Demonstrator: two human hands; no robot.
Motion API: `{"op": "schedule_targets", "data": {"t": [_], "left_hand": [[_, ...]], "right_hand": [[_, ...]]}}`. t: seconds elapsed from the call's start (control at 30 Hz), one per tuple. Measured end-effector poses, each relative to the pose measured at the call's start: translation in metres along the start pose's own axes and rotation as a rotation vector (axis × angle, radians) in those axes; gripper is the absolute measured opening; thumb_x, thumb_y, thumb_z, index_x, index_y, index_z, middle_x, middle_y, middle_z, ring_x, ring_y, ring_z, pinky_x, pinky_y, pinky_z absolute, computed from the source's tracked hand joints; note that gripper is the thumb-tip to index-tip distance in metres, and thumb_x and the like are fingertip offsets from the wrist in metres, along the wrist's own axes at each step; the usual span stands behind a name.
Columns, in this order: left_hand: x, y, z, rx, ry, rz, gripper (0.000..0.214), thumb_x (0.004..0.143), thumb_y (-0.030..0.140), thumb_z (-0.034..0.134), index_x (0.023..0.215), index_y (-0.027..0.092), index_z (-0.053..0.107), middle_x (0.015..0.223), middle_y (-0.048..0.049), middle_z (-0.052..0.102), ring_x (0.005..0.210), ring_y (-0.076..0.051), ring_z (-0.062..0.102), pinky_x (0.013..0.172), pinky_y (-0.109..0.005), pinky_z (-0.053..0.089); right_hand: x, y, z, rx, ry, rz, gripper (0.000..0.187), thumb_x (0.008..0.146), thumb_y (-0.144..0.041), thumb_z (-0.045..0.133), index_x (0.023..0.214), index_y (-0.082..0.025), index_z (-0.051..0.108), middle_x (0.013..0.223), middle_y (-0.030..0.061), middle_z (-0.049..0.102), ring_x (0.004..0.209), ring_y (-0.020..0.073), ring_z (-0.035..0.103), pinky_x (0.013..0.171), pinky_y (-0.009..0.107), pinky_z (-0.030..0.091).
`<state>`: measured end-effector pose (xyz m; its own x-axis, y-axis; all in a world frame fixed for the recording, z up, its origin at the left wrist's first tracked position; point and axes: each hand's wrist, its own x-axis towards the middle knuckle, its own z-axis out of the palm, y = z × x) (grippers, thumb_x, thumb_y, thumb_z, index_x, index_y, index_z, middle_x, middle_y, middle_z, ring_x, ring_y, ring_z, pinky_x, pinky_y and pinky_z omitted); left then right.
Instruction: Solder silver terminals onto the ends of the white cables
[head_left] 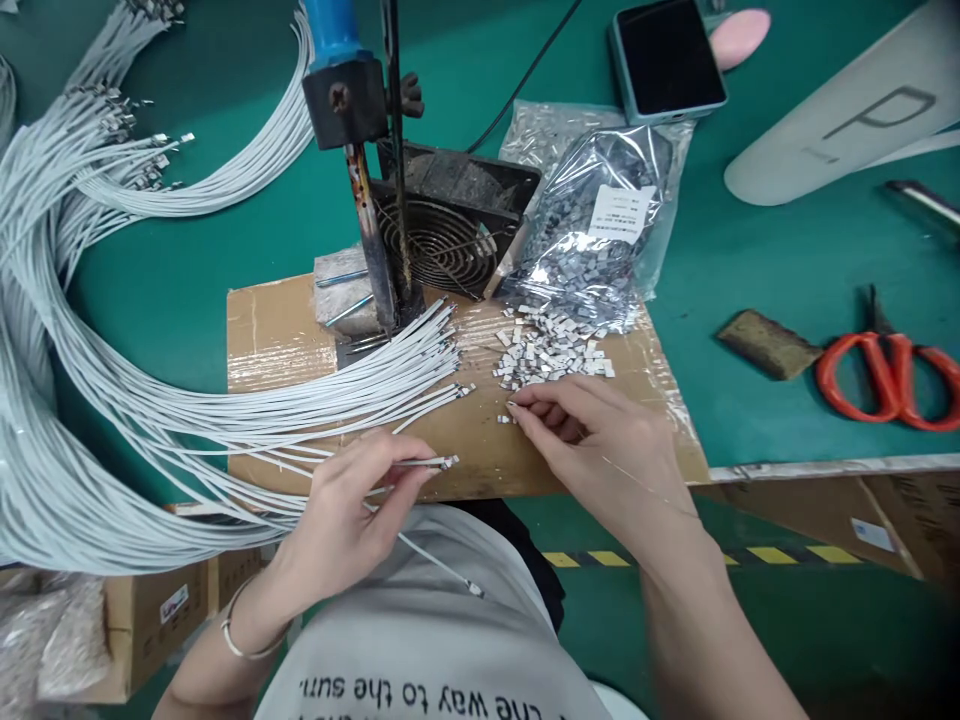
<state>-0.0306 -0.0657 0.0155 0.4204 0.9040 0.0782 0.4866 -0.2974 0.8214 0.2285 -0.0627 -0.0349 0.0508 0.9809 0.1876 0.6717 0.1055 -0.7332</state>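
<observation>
My left hand (360, 500) pinches a white cable (420, 463) whose small connector end points right, past the fingertips. Another white cable (435, 562) hangs below that hand, ending in a small connector. At the near edge of the small-connector pile (555, 345), my right hand (592, 430) has thumb and index finger pressed together on a tiny piece, too small to make out fully. One loose small connector (505, 420) lies just left of those fingertips. A large bundle of white cables (315, 405) fans across the cardboard (277, 325), ends toward the middle.
A soldering iron (367, 220) stands upright in a clamp over the cardboard, before a black fan (435, 240). Behind the pile sits a clear bag (577, 220) of small parts. At right lie red-handled scissors (885, 375), a brown block (769, 343) and a white roll (825, 120).
</observation>
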Motion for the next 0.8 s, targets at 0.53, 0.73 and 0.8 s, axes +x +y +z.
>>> {"op": "schedule_targets", "data": {"t": [0.53,0.73,0.8], "left_hand": [[0.018,-0.003,0.003,-0.586,0.125,-0.45,0.024,0.098,0.04,0.077,0.089,0.019,0.073,0.061,0.0037,0.058,0.05,-0.009,0.038,0.046,-0.023,0.03],[0.017,-0.003,0.003,-0.624,0.142,-0.438,0.025,0.097,0.04,0.079,0.086,0.02,0.07,0.059,0.0045,0.058,0.049,-0.009,0.041,0.047,-0.023,0.034],[0.017,-0.002,0.003,-0.633,0.142,-0.442,0.026,0.096,0.039,0.081,0.085,0.02,0.069,0.06,0.0037,0.061,0.049,-0.009,0.043,0.047,-0.022,0.036]], "right_hand": [[-0.007,-0.059,0.027,0.635,-0.015,0.251,0.008,0.095,-0.022,0.078,0.092,-0.025,0.085,0.078,-0.001,0.079,0.06,0.0127,0.069,0.056,0.024,0.057],[0.003,-0.076,0.039,0.84,-0.076,0.25,0.014,0.094,-0.017,0.077,0.091,-0.025,0.088,0.073,-0.0006,0.075,0.059,0.0107,0.063,0.05,0.02,0.049],[0.003,-0.077,0.039,0.886,-0.081,0.272,0.014,0.092,-0.017,0.077,0.09,-0.025,0.088,0.072,-0.0005,0.075,0.057,0.0102,0.061,0.049,0.02,0.048]]}}
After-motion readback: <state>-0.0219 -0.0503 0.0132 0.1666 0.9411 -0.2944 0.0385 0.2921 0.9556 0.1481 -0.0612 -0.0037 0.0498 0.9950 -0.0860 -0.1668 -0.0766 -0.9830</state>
